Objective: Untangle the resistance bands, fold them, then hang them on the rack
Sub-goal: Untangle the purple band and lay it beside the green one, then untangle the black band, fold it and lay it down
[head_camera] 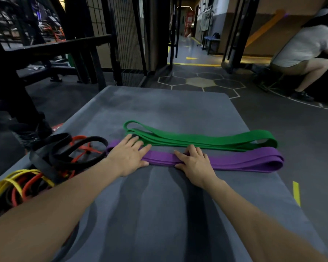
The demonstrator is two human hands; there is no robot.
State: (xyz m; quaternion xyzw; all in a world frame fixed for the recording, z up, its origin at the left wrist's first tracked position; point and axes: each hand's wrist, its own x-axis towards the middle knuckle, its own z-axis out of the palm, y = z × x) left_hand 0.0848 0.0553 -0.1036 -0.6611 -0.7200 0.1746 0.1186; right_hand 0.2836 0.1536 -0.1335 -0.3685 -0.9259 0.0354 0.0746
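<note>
A folded purple resistance band (240,159) lies flat across the grey mat (159,214). Just beyond it lies a folded green band (203,139), parallel to it. My left hand (128,157) presses flat on the purple band's left end, fingers straight and spread. My right hand (192,161) rests on the band's middle, its fingers and thumb curved over both edges of the strip. At the mat's left edge sits a tangled heap: a black band (64,152), an orange-red band (83,146) and a yellow band (11,181).
A black metal rack frame (64,44) and wire mesh panel stand at the back left. A person in a white shirt (307,53) crouches at the right on the dark floor. A corridor opens straight ahead. Yellow tape (296,193) marks the floor right of the mat.
</note>
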